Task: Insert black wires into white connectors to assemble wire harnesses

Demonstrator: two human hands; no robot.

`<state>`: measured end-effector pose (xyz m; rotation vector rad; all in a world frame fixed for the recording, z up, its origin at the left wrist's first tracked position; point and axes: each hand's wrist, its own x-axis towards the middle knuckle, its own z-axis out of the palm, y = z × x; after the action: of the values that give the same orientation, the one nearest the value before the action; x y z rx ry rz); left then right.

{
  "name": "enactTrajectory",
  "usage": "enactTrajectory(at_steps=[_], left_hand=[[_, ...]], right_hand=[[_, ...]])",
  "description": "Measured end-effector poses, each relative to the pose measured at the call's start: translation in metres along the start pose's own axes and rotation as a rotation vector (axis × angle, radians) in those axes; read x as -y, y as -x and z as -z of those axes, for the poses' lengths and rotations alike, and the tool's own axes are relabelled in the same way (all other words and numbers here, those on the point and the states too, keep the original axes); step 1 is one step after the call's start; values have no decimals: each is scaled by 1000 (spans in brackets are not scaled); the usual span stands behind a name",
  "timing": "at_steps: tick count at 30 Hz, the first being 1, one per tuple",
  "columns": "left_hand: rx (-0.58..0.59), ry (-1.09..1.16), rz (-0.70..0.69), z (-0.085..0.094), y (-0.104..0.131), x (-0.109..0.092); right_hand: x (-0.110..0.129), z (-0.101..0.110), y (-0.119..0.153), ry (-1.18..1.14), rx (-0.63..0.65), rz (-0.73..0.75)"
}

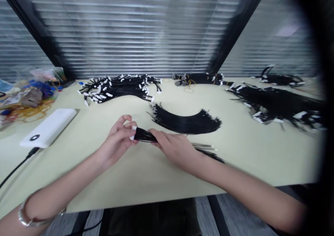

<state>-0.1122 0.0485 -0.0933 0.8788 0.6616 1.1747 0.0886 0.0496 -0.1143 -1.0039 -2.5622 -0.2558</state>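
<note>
A small bundle of black wires (143,135) with a white connector at its left end lies across the middle of the pale table (255,152). My left hand (118,138) pinches the white connector end with thumb and fingers. My right hand (176,147) closes over the bundle just to the right, and the wires' loose tails (208,151) stick out past it. A curved loose sheaf of bare black wires (186,121) rests just behind my hands.
A pile of black wires with white connectors (117,88) lies at the back left. More black wire heaps (276,103) fill the right side. A white power bank (49,126) with a cable sits at left, beside a clutter of rubber bands and bags (26,100).
</note>
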Motion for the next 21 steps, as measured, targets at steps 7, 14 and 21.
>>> enactTrajectory(at_steps=[7, 14, 21], left_hand=[[-238, 119, -38, 22, -14, -17], [-283, 155, -92, 34, -14, -37], [-187, -41, -14, 18, -15, -27]], right_hand=[[-6, 7, -9, 115, 187, -41], [-23, 23, 5, 119, 240, -72], [-72, 46, 43, -437, 183, -388]])
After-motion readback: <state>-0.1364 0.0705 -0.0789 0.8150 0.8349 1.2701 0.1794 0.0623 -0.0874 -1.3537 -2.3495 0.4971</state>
